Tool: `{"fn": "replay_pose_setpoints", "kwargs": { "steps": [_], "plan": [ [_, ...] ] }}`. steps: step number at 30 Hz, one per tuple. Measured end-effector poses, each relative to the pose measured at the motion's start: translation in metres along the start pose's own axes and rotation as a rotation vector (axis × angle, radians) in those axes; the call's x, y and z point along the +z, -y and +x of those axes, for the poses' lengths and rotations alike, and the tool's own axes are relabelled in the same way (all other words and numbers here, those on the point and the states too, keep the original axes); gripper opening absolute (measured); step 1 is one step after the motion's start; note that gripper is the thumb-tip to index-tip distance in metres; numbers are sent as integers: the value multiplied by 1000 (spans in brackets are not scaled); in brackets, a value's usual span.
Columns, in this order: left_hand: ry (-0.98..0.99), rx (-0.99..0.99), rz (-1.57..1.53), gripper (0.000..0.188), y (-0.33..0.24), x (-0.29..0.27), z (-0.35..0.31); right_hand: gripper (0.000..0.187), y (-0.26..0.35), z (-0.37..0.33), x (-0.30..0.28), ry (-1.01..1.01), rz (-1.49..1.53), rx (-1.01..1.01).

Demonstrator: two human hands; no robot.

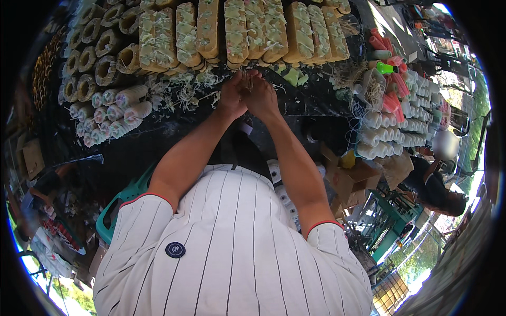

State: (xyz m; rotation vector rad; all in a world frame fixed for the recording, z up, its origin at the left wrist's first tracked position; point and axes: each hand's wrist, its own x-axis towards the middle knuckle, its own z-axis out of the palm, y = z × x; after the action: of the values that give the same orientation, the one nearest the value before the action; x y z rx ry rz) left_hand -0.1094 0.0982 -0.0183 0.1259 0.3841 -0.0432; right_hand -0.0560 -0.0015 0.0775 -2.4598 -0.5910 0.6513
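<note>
My left hand (232,98) and my right hand (261,97) meet at the near edge of the black-covered table, with fingers curled together. Between the fingertips shows something thin and brownish, perhaps strands, too small to name. Just beyond them stands a row of tan rectangular blocks (235,34), topped with a pale green crust and white strings. Loose whitish strands (182,87) lie to the left of my hands. A light green flake (295,77) sits to the right of them.
Hollow brown tubes (106,68) and wrapped white rolls (116,112) are stacked at left. On the right are white spools (375,120), red rolls (392,102), a green bottle (386,68) and a tub of strands (373,88). Cardboard boxes (350,181) stand below; another person (437,184) is at right.
</note>
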Motion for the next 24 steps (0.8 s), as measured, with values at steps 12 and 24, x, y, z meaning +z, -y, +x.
{"fn": "replay_pose_setpoints", "kwargs": {
  "steps": [12,24],
  "plan": [
    [-124,-209,50,74,-23,11,-23,28,-39,9,38,108,292,-132],
    [-240,407,2282,27,-72,-34,-71,34,-89,25,56,58,778,326]
  ]
}}
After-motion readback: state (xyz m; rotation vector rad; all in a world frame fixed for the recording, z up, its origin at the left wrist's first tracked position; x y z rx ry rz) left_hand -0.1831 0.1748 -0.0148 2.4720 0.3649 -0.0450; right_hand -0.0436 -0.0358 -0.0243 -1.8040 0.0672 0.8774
